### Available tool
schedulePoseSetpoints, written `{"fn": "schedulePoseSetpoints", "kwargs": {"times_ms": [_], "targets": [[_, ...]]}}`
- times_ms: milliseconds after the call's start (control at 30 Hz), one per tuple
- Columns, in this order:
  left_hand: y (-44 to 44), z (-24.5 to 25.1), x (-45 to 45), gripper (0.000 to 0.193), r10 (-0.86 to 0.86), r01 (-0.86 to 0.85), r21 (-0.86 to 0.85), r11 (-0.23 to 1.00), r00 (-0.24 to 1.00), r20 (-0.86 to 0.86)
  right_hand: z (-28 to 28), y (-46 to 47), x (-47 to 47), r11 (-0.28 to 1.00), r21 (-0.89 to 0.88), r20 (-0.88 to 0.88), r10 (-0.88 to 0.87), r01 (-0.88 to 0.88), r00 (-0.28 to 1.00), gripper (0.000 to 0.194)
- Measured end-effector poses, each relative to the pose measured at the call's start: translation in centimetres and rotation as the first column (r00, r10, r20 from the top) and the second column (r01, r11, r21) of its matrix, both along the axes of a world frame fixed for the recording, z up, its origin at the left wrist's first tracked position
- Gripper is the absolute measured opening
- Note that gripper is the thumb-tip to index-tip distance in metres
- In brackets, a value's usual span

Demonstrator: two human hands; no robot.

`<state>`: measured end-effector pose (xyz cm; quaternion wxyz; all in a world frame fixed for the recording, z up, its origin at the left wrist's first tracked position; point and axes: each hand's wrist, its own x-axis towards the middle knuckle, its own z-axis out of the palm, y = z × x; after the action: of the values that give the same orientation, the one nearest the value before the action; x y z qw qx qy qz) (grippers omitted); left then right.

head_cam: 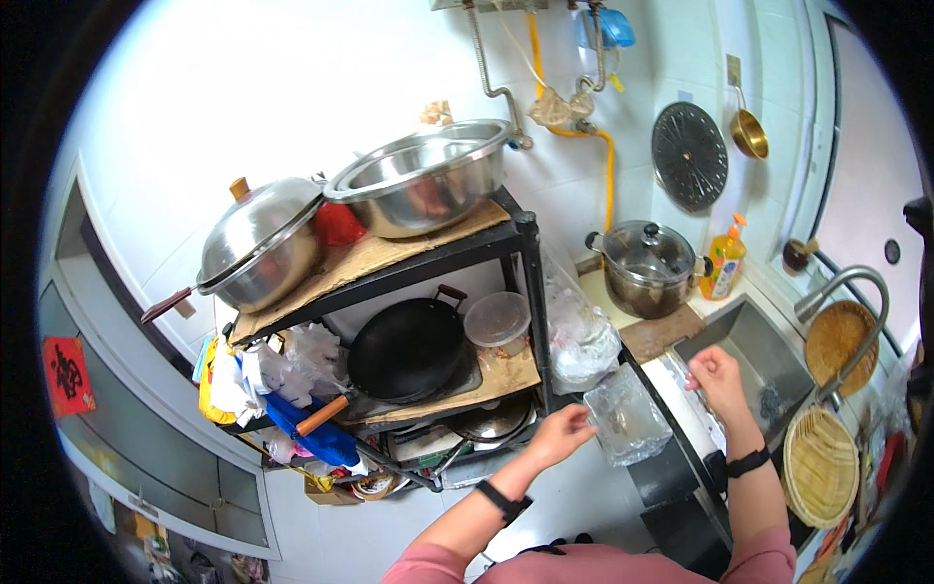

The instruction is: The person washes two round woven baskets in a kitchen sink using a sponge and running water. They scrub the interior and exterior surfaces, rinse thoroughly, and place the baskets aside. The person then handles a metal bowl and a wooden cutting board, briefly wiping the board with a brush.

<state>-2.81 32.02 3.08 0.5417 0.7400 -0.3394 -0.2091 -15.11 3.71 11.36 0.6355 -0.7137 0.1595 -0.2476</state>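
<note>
My left hand (560, 438) hangs in the air with its fingers loosely curled, beside a clear plastic-wrapped box (629, 417) on the floor side of the counter. Nothing shows in it. Over the near edge of the grey sink (755, 350) is my right hand (713, 379), its fingers bent and no object seen between them. Both wrists wear a black band. Beyond the sink stand a steel pot with a glass lid (649, 266) and an orange pump bottle (724, 259). A curved faucet (861, 332) rises at the sink's right.
A black metal shelf (536, 306) at the left holds large steel basins (430, 197), a lidded wok (263, 248) and a black wok (408, 350). Right of the sink lie a woven basket (821, 467) and a round wooden board (839, 347). A sliding glass door stands far left.
</note>
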Motion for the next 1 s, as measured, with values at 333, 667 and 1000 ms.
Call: {"fn": "schedulePoseSetpoints", "kwargs": {"times_ms": [333, 667, 1000], "targets": [[14.0, 7.4, 2.7, 0.031, 0.385, -0.445, -0.197, 0.873, 0.879, -0.280, 19.3, 12.1, 17.7, 0.882, 0.224, 0.189, 0.377, -0.414, 0.907, 0.028], [20.7, 7.8, 3.5, 0.027, 0.412, -0.482, -0.245, 0.841, 0.865, -0.287, 26.5, 20.4, 29.7, 0.767, 0.564, 0.282, 0.168, -0.305, 0.945, 0.027], [28.8, 3.8, 3.5, 0.020, 0.480, -0.629, -0.221, 0.745, 0.737, -0.476, 26.8, 23.1, 31.7, 0.659, 0.739, 0.351, -0.201, -0.139, 0.915, 0.016]]}}
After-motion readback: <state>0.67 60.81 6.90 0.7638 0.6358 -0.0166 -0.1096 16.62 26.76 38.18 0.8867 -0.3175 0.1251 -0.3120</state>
